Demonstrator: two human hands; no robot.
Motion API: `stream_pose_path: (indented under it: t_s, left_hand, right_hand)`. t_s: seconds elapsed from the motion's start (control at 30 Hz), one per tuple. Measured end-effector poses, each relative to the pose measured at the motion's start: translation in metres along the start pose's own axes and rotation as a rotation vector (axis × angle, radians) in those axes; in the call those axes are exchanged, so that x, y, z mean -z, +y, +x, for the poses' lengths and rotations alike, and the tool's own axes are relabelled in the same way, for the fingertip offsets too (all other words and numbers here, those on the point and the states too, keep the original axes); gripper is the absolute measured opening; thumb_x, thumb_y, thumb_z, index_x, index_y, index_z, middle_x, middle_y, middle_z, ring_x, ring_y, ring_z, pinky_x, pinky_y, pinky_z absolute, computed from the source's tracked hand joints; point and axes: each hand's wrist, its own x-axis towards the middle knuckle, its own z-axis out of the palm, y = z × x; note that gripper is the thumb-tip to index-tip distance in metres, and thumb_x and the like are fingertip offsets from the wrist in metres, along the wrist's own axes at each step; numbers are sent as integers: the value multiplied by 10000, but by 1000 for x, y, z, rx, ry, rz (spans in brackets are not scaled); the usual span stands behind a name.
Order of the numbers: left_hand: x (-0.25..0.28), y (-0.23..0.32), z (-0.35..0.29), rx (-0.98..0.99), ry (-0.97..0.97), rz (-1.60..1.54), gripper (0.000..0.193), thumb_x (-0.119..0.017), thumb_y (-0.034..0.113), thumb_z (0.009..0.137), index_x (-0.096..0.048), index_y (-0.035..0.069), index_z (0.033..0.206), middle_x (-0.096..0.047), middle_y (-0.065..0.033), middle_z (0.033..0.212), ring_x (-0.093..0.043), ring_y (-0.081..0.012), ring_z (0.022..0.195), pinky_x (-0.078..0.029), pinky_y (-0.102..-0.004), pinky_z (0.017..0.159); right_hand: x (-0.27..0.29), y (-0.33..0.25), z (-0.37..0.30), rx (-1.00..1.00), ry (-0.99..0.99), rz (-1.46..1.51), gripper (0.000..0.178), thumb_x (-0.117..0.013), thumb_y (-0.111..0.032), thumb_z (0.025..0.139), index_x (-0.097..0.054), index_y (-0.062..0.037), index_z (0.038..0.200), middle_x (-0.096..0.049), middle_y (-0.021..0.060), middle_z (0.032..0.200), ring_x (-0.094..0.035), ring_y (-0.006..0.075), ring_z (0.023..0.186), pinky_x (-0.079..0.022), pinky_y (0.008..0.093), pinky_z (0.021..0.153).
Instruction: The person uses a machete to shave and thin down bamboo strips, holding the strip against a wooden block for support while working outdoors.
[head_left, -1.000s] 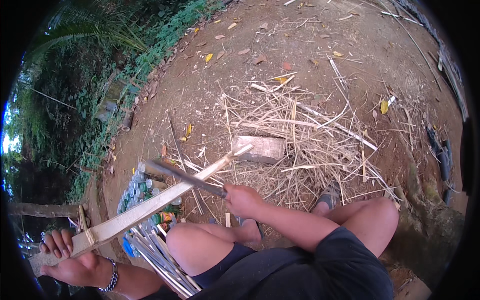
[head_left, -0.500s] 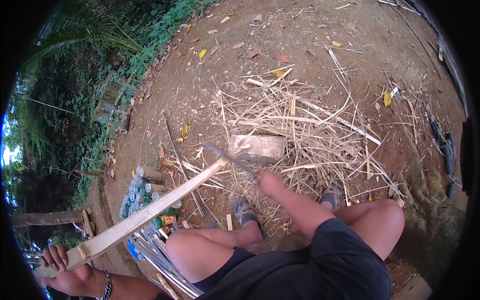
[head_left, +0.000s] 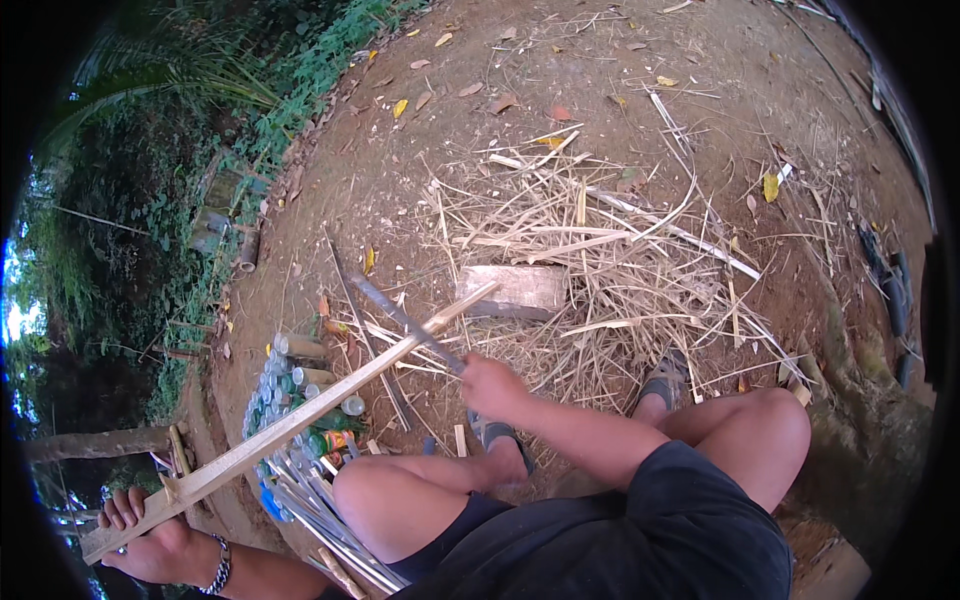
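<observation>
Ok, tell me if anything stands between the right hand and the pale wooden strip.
Only the dark blade, which the right hand holds: in this view it crosses over the pale wooden strip toward its far end. Nothing else visible stands between them. The left hand grips the strip's near end.

You can read no text, label, brand, number or sign here. The small orange-and-green item (head_left: 338,440) among the bottles (head_left: 352,405) near your left knee (head_left: 375,490) is too small for you to tell whether it bears print, and you can make out no lettering on the blade (head_left: 405,320) or the pale strip (head_left: 300,412).
</observation>
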Motion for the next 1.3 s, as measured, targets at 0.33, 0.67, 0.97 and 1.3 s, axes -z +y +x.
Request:
stream_pose_path:
  t_s: [0.33,0.67,0.97,1.3]
  left_hand:
    - [-37,-2,-17,-197,102,50,580,-313,577,939,-340,104,604,-323,-26,573,-287,-145,511,-242,-275,458]
    - [-26,-9,-16,-280,146,117,564,-388,598,901,-252,105,663,-315,-40,613,-279,-148,525,-240,-258,444]
    - [-6,1,1,-127,-131,-16,524,-363,540,925,-272,113,635,-308,-41,614,-276,-154,540,-247,-277,466]
    - [-14,-14,17,-145,-221,-41,352,-386,318,909,-291,99,650,-320,-53,642,-268,-153,549,-253,-276,500]
  right_hand:
    - [17,-102,-39,328,-2,-7,167,-562,-131,787,-530,-52,930,-636,163,780,-638,360,744,-499,472,658]
    - [40,24,-10,-185,-115,-124,236,-540,-192,871,-556,-5,1015,-637,211,933,-634,341,881,-501,464,785]
    - [38,90,10,-240,28,-92,263,-571,-140,786,-548,13,999,-645,185,796,-642,371,759,-504,478,715]
    - [39,95,17,-300,4,-63,206,-581,-156,790,-564,-52,967,-634,193,839,-632,354,830,-500,462,755]
